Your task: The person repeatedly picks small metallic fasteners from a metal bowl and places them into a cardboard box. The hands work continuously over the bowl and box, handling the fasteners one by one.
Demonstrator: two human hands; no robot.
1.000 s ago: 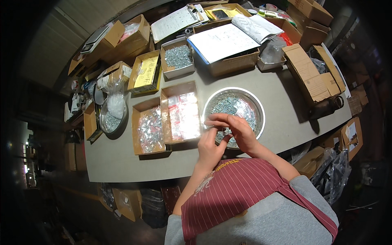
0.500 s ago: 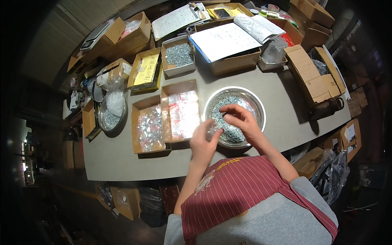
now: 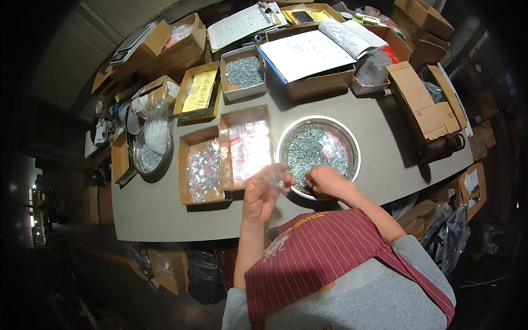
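Small silvery screws (image 3: 309,147) fill a round metal bowl (image 3: 358,157) in front of me, with some clear plastic packets (image 3: 333,147) lying on them at the bowl's right. At the bowl's near left edge, my left hand (image 3: 258,198) pinches a small clear plastic bag (image 3: 276,178) with a small light piece visible in it. My right hand (image 3: 330,182) is low over the near part of the bowl, its fingers drawn together at the screws. Whatever those fingers hold is hidden.
Left of the bowl stand two cardboard boxes: one of bagged metal parts (image 3: 203,173), one of red-edged packets (image 3: 246,148). Behind them are a white box of screws (image 3: 243,74) and a yellow-topped box (image 3: 198,91). An open notebook (image 3: 308,52) rests on a carton; another carton (image 3: 418,102) stands right.
My left hand has moved a little left and turned, bringing the bag into clearer view. My right hand has dropped from over the bowl's middle to its near side, fingers closing.
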